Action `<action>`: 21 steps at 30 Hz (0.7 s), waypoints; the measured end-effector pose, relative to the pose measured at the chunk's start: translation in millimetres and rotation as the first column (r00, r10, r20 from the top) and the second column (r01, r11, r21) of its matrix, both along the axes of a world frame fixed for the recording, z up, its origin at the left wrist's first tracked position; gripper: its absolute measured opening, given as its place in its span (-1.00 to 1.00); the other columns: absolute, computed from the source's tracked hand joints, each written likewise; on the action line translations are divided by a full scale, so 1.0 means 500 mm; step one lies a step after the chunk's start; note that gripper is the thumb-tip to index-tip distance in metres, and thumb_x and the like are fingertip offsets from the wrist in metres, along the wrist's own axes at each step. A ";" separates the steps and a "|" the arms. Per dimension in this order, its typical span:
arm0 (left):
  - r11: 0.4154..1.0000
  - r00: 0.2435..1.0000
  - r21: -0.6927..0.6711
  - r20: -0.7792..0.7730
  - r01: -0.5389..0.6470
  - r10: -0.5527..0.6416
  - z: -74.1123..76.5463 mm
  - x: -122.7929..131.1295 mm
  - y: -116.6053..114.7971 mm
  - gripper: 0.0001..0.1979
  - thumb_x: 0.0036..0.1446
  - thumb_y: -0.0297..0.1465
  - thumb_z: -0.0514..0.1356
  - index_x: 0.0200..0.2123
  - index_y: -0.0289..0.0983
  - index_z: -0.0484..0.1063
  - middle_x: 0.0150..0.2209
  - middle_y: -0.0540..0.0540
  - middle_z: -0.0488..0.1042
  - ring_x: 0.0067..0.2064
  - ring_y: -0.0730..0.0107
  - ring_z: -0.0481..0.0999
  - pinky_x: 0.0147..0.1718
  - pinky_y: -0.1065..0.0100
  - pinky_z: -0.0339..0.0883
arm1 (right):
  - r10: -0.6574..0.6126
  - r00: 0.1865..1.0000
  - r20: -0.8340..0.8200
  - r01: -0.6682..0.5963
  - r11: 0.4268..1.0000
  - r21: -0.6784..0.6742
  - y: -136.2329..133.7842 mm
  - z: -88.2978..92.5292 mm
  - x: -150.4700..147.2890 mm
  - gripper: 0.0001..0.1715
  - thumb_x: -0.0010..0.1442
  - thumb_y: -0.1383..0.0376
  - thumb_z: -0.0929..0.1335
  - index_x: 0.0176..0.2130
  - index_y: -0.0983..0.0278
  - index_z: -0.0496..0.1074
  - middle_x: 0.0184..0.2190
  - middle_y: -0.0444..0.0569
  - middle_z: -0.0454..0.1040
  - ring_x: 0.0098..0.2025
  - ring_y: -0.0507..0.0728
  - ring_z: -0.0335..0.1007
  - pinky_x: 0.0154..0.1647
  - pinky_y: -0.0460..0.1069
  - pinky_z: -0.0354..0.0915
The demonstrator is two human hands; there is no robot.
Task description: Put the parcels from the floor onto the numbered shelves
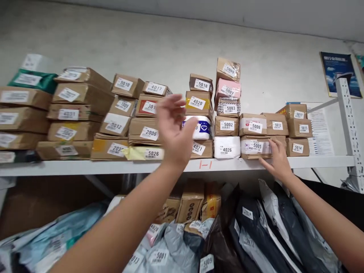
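My left hand (174,131) is raised in front of the stacked parcels, its fingers apart and curved, with nothing in it. Behind it are a cardboard box labelled 2006 (145,131) and a blue-and-white package (203,128), both partly covered by the hand. My right hand (278,159) is at the shelf edge, fingers spread, its fingertips at the right end of the box labelled 5005 (253,147). Whether they press on it I cannot tell. On top of that box sits the box labelled 5006 (253,125), beside the box labelled 5012 (275,125).
A white metal shelf (222,164) carries several stacks of labelled parcels. Below it lie grey mailing bags (170,246), dark bags (250,231) and upright cardboard boxes (191,201). A perforated white post (348,121) stands at the right, near a poster (339,72) on the wall.
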State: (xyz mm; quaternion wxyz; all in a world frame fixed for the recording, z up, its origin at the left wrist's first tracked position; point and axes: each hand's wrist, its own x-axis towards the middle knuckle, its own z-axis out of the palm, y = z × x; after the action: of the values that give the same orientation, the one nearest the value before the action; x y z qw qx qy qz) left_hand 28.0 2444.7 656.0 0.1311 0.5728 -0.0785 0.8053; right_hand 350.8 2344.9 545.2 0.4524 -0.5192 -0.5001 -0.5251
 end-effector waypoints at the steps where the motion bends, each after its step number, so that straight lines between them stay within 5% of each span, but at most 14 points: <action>1: 0.991 0.992 -0.076 -0.063 -0.110 0.106 0.037 0.023 0.008 -0.49 0.09 -0.52 0.31 0.11 -0.09 0.38 0.16 -0.13 0.40 0.23 0.08 0.44 0.29 -0.03 0.35 | 0.014 1.000 -0.017 -0.014 1.000 -0.020 0.010 -0.004 -0.001 -0.17 0.34 -0.09 0.33 0.39 0.26 0.20 0.31 0.37 0.18 0.36 0.52 0.20 0.31 0.47 0.28; 5: 0.761 0.796 -0.258 -0.315 -0.596 0.517 0.194 0.102 0.060 -0.34 0.11 -0.37 0.38 0.26 -0.22 0.29 0.37 -0.36 0.19 0.44 -0.16 0.19 0.44 -0.13 0.09 | 0.066 0.997 -0.047 -0.067 0.998 -0.019 0.038 -0.016 -0.002 -0.25 0.37 -0.10 0.32 0.36 0.21 0.26 0.35 0.36 0.10 0.40 0.53 0.16 0.33 0.47 0.28; 10: 0.585 0.615 -0.212 -0.413 -0.783 0.672 0.321 0.159 0.088 -0.27 0.19 -0.22 0.36 0.34 -0.27 0.19 0.41 -0.49 0.15 0.44 -0.30 0.21 0.39 -0.18 0.12 | 0.139 0.989 -0.057 -0.136 0.989 0.058 0.045 -0.019 0.004 -0.24 0.35 -0.21 0.32 0.28 0.22 0.34 0.25 0.34 0.22 0.35 0.49 0.27 0.31 0.44 0.33; 15: 0.480 0.574 -0.314 -0.468 -0.819 0.672 0.359 0.180 0.091 -0.05 0.07 -0.15 0.44 0.40 -0.33 0.10 0.38 -0.57 0.19 0.41 -0.39 0.23 0.36 -0.31 0.08 | 0.146 0.982 -0.121 -0.136 0.987 0.091 0.049 -0.027 0.000 -0.25 0.31 -0.19 0.38 0.28 0.17 0.35 0.24 0.27 0.32 0.31 0.43 0.35 0.27 0.37 0.41; 21: 0.554 0.641 -0.330 -0.484 -0.764 0.595 0.352 0.157 0.096 -0.03 0.17 -0.14 0.34 0.45 -0.48 -0.02 0.42 -0.54 0.12 0.42 -0.29 0.19 0.35 -0.20 0.10 | 0.115 0.986 -0.118 -0.099 0.986 0.134 0.065 -0.026 -0.008 -0.23 0.26 -0.17 0.45 0.26 0.19 0.37 0.21 0.24 0.43 0.28 0.40 0.41 0.15 0.30 0.51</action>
State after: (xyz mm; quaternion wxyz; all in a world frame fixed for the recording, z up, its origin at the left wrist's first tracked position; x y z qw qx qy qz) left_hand 106.4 2492.6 832.2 -0.0389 0.6221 0.3892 0.6783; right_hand 346.6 2377.6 532.3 0.5428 -0.4934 -0.4634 -0.4971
